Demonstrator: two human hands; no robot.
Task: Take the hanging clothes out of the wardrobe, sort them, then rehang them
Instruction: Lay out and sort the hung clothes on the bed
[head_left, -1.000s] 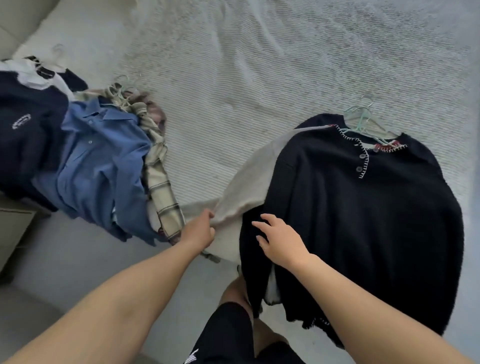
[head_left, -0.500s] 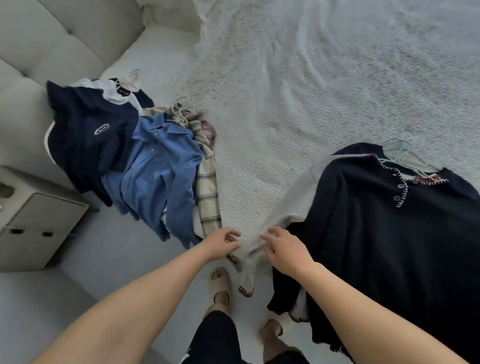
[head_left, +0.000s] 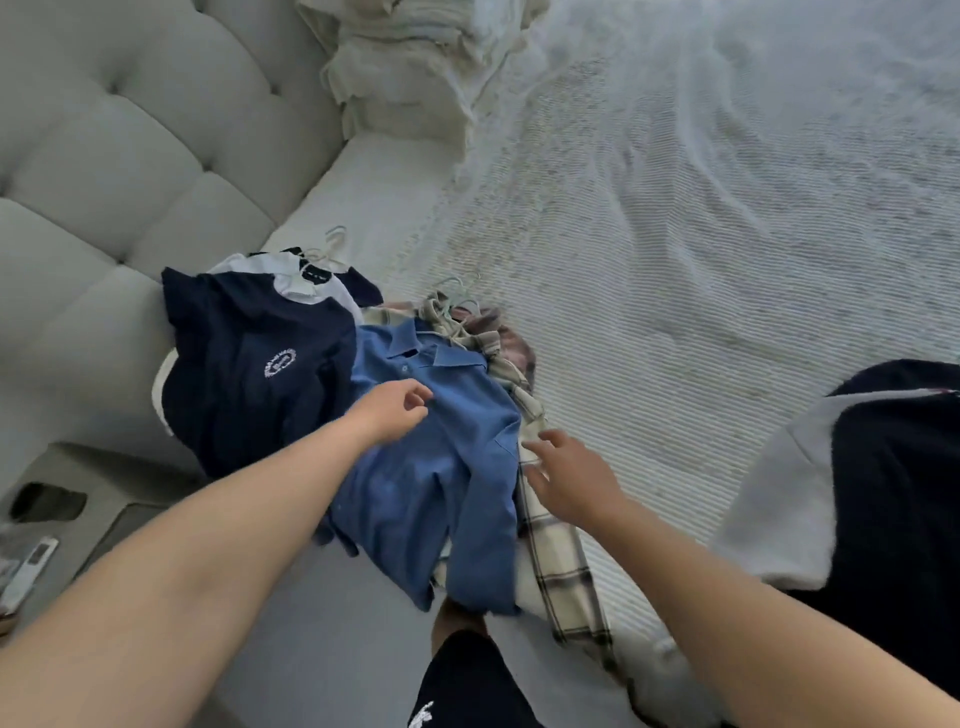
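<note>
My right hand (head_left: 569, 480) hovers open, fingers spread, over the plaid shirt (head_left: 553, 545); my left hand (head_left: 395, 408), loosely curled and empty, rests on the blue shirt (head_left: 441, 478) — collar pointing away from me, hem hanging off the bed (head_left: 675, 260).

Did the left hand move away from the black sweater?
Yes. The left hand went left, from the pale cloth beside the black sweater to over the blue shirt, which stayed on the bed.
</note>
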